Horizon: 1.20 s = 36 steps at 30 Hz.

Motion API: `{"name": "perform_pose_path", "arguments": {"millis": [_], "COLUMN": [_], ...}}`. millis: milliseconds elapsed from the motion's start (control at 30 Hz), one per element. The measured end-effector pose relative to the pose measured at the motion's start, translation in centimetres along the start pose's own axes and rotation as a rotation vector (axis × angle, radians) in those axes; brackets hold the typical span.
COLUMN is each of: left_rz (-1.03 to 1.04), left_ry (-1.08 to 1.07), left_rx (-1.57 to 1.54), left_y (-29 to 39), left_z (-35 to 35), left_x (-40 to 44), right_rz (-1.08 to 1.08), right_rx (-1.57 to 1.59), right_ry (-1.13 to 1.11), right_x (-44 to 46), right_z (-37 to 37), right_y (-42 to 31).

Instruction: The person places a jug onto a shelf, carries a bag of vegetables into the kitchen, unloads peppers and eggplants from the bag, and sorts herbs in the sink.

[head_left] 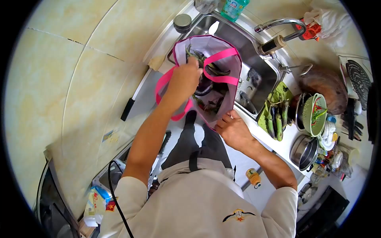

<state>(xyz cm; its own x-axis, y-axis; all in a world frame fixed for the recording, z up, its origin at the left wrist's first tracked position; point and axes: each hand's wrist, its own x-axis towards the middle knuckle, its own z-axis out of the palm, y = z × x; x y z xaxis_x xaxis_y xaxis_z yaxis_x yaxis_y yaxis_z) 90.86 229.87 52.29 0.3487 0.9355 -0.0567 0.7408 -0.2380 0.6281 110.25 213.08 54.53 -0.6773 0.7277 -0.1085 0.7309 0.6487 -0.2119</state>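
Note:
A light-lined shopping bag (229,96) with pink handles hangs open between my arms, against the sink edge. My left hand (185,78) reaches into it, its fingers closed around a bunch of long green beans (189,50); the fingertips are partly hidden. Below that hand lies a dark purple eggplant (204,88), among more dark, long vegetables. At the bag's near end are red and green pieces (210,106) I cannot name for sure. My right hand (233,129) is closed on the bag's rim at the near right corner.
Behind the bag is a steel sink (260,59) with a faucet (283,37). On the right counter, a green tray (281,92) holds eggplants, beside a green colander (315,115) with peppers and a steel pot (303,152). A knife (127,109) lies at left. An orange-labelled bottle (253,177) stands lower right.

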Motion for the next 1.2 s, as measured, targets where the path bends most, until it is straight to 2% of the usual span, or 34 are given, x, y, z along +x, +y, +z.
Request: {"name": "perform_pose_path", "arguments": {"millis": [100, 200, 300, 400, 500, 567, 633, 700, 733, 833, 900, 933, 967, 1033, 1067, 1200], "left_rz": [0.037, -0.075, 0.221, 0.491, 0.661, 0.781, 0.855, 0.856, 0.868, 0.854, 0.817, 0.802, 0.786, 0.727, 0.694, 0.624], "left_ry": [0.024, 0.15, 0.398, 0.276, -0.589, -0.406, -0.291, -0.242, -0.241, -0.204, -0.157, -0.14, -0.123, -0.102, -0.091, -0.135], "left_rx": [0.134, 0.31, 0.434, 0.561, 0.319, 0.158, 0.147, 0.289, 0.316, 0.187, 0.206, 0.234, 0.261, 0.289, 0.304, 0.311], "left_y": [-1.5, -0.6, 0.2, 0.4, 0.5, -0.6, -1.3, -1.7, -1.4, -1.9, -2.2, -2.6, -2.9, -3.1, -3.4, -5.0], "left_z": [1.9, 2.5, 2.5, 2.1, 1.4, 0.8, 1.5, 2.8, 2.3, 1.2, -0.1, -0.9, -1.5, -2.6, -3.1, -5.2], "left_x": [4.0, 3.8, 1.2, -1.7, -4.3, -6.8, -8.9, -11.2, -11.7, -13.2, -14.1, -14.4, -14.6, -15.2, -15.5, -16.5], "right_rz": [0.018, 0.029, 0.039, 0.043, 0.062, 0.056, 0.053, 0.049, 0.019, 0.035, -0.087, 0.091, 0.04, -0.069, -0.077, -0.196], "right_rx": [0.015, 0.008, 0.005, 0.017, 0.036, 0.023, 0.1, 0.218, 0.307, 0.582, 0.514, 0.553, 0.436, 0.201, 0.196, 0.06], "right_ry": [0.003, 0.031, 0.045, 0.056, 0.042, -0.006, -0.114, -0.239, -0.43, -0.611, -0.742, -0.903, -0.954, -1.046, -1.143, -1.01], "right_x": [-0.5, -0.3, -0.3, -0.5, -0.8, -0.5, 0.2, 1.1, 2.2, 7.6, 11.1, 13.1, 14.6, 17.1, 17.9, 18.5], "right_z": [0.7, 0.9, 1.0, 1.2, 0.9, -0.3, -1.4, -1.7, -2.0, -3.1, -0.9, -2.7, -1.7, 2.6, 5.8, 8.6], "right_y": [-0.6, -1.1, -1.5, -1.6, -1.3, -0.5, 0.4, 1.6, 2.6, 5.6, 6.8, 5.6, 5.1, 4.6, 4.5, 3.5]}}
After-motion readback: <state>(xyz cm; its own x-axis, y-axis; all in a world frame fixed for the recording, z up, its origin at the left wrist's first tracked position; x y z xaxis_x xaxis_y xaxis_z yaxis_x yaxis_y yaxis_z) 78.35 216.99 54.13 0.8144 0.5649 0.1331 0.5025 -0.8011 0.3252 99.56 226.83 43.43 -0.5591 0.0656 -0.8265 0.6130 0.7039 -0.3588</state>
